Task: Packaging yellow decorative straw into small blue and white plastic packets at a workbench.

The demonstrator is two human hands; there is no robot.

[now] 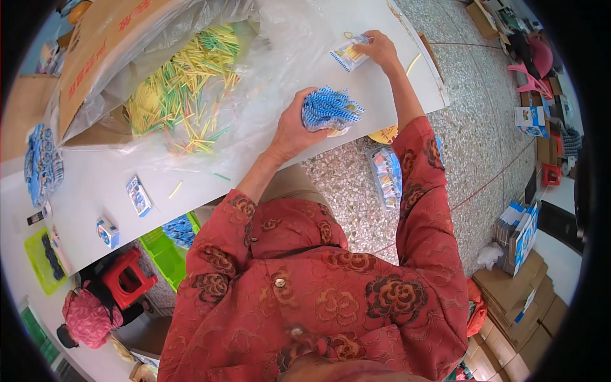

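My left hand (294, 128) is wrapped round a thick stack of small packets (331, 108), whose blue-and-white patterned ends fan out to the right above the table's near edge. Farther off to the right, my right hand (380, 49) has its fingertips on one flat packet (347, 56). That packet is partly clear, with a blue-and-white striped end and something yellowish inside. Just beyond it lies a thin yellow rubber band (347, 34). Fingers cover part of both the stack and the single packet.
A large carton (95, 57) lined with clear plastic holds many yellow and green thin sticks (184, 86). Small boxes (138, 196) and blue packets (43, 162) sit on the white table (83, 197). Below are a green crate (162, 254) and a clear container (386, 175). Another person (94, 317) is at lower left.
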